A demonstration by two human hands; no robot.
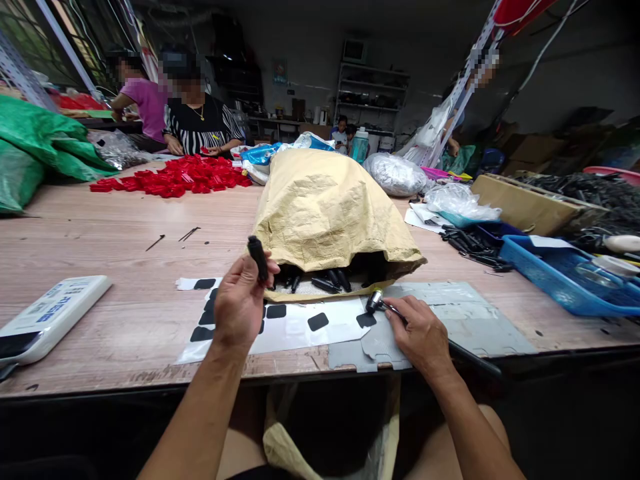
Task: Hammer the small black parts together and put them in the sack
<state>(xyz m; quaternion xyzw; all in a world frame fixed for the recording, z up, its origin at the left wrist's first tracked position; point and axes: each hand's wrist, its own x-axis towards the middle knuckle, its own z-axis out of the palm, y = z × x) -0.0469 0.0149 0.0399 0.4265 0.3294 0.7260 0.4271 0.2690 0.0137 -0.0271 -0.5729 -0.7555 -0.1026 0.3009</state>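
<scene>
My left hand (pixel 239 307) is raised above the table's front, fingers closed round a short black cylindrical piece (pixel 257 257) held nearly upright. My right hand (pixel 419 333) grips a small hammer (pixel 475 360) with a silver head and a long black handle. The hammer's head is low, over the white sheet's right end. Several black rounded patches (pixel 318 322) lie on that white sheet (pixel 295 343). Directly behind, a large tan sack (pixel 325 207) lies with its mouth towards me, and black pieces (pixel 340 280) show inside it.
A grey board (pixel 465 327) lies under the right hand. To the right stands a blue basket (pixel 540 280); black parts (pixel 467 243) lie beside it. A white device (pixel 55 313) is at left, a red heap (pixel 175 175) farther back. Co-workers (pixel 200 127) sit across the table.
</scene>
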